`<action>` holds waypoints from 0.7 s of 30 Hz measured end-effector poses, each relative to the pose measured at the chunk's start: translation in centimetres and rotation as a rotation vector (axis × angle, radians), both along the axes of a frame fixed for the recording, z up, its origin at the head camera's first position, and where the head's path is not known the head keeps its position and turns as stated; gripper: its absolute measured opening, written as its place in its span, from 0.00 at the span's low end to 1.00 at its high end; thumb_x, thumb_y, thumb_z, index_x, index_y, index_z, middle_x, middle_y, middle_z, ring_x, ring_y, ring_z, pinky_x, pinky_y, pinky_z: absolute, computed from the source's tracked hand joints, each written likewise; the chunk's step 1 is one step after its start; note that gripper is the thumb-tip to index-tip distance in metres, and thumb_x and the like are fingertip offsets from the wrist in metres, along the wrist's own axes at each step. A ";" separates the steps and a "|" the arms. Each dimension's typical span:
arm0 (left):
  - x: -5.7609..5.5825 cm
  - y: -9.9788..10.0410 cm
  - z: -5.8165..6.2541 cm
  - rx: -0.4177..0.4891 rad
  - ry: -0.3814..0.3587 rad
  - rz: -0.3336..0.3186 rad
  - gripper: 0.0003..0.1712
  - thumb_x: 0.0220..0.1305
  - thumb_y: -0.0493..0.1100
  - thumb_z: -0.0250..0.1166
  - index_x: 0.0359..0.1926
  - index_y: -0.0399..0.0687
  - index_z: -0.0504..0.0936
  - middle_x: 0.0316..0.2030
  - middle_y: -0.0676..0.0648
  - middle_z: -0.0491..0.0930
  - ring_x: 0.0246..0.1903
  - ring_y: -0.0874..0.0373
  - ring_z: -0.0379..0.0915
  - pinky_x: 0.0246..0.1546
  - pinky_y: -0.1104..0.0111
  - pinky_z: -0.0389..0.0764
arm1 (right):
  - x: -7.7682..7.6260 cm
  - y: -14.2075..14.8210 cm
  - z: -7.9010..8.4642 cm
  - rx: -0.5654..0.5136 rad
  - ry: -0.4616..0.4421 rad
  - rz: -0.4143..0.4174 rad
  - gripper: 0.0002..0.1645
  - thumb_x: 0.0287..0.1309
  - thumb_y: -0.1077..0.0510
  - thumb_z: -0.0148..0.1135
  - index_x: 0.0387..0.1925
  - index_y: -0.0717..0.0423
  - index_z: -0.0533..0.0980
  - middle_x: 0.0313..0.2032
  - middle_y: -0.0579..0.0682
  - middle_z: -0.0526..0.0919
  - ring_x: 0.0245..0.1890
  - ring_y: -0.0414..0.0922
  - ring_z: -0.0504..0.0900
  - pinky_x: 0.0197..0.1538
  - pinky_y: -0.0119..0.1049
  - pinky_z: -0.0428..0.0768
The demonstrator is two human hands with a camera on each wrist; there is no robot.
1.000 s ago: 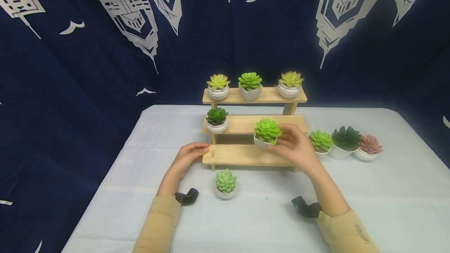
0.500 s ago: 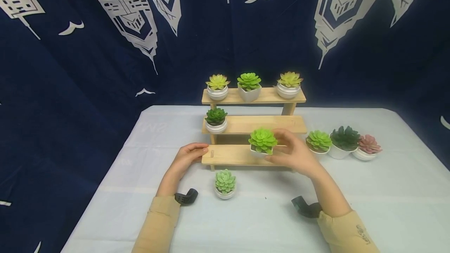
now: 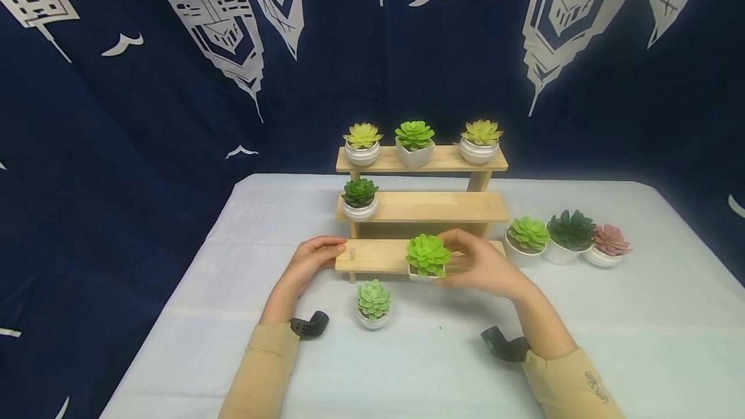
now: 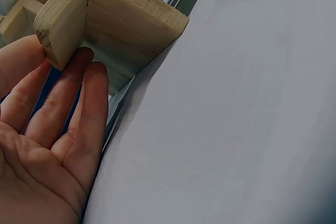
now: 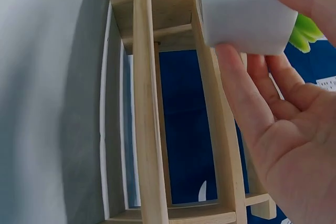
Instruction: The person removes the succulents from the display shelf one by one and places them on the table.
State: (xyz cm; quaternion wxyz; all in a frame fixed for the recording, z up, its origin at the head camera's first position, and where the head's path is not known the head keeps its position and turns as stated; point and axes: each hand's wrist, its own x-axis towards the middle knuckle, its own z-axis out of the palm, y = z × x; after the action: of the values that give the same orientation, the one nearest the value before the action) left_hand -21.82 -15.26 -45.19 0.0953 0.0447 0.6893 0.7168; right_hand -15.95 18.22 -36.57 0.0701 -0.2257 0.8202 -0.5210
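My right hand (image 3: 483, 267) holds a bright green potted succulent (image 3: 427, 255) by its white angular pot (image 5: 244, 11), in front of the bottom board. Thumb and fingers are on opposite sides of the pot. At the left end of the three-tier wooden plant stand (image 3: 372, 256), my left hand (image 3: 311, 262) pinches the bottom board, thumb on one face and fingertips behind it in the left wrist view. A dark green succulent (image 3: 359, 199) sits at the left of the middle board. Two yellow-green succulents (image 3: 363, 144) (image 3: 480, 141) flank a green one (image 3: 414, 144) on the top board.
A pale green succulent (image 3: 374, 304) stands on the white table (image 3: 419, 367) before the stand. To the stand's right are a light green succulent (image 3: 526, 238), a dark green one (image 3: 572, 235) and a pink one (image 3: 610, 244). A dark blue patterned cloth (image 3: 349, 70) hangs behind.
My right hand has brought the bright green succulent down and slightly left, from before the middle board to the bottom board's front. My left hand has stayed on the stand.
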 end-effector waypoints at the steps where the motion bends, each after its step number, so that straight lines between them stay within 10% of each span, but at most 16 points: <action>1: 0.0 0.0 0.0 -0.002 0.000 -0.001 0.21 0.60 0.39 0.66 0.52 0.30 0.77 0.48 0.41 0.78 0.41 0.56 0.79 0.44 0.64 0.81 | 0.0 0.0 -0.1 0.001 -0.001 0.017 0.38 0.38 0.64 0.76 0.53 0.66 0.69 0.51 0.59 0.75 0.55 0.58 0.72 0.56 0.49 0.74; 21: -0.1 0.2 0.0 -0.011 -0.002 0.002 0.20 0.60 0.38 0.65 0.51 0.31 0.77 0.48 0.41 0.78 0.41 0.57 0.78 0.44 0.65 0.81 | 0.3 -0.3 -1.7 0.066 -0.065 0.278 0.35 0.37 0.63 0.76 0.50 0.62 0.71 0.47 0.51 0.79 0.51 0.51 0.77 0.57 0.43 0.74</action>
State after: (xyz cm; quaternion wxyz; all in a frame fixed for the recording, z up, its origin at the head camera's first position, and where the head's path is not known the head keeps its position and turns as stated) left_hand -21.93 -15.07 -45.20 0.0953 0.0429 0.6931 0.7132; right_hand -15.68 17.94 -38.23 0.1754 -0.3179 0.7949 -0.4862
